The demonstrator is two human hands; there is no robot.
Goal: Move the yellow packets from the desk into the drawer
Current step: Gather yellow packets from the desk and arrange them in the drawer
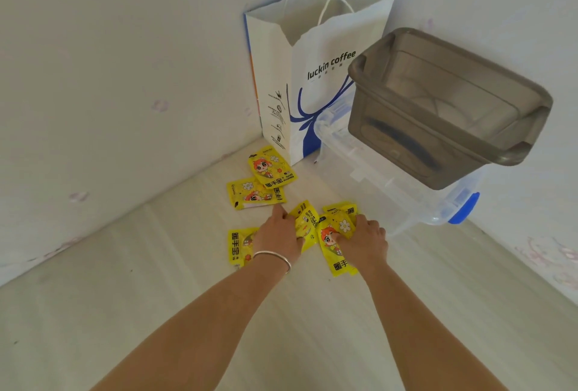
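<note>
We are reaching both hands onto the pale wooden desk, in front of the white paper coffee bag standing in the corner: our left hand, with a silver bangle at the wrist, is curling its fingers over a crumpled yellow foil packet, and our right hand is pinching another yellow cartoon-printed packet whose long axis is running roughly towards us. Nearer the bag, two flat yellow packets are lying overlapped, the upper one's long axis pointing towards the bag, while one more yellow packet is lying lengthwise left of our left hand. Right of the bag, a smoky grey plastic bin is sitting on a clear plastic lidded box.
</note>
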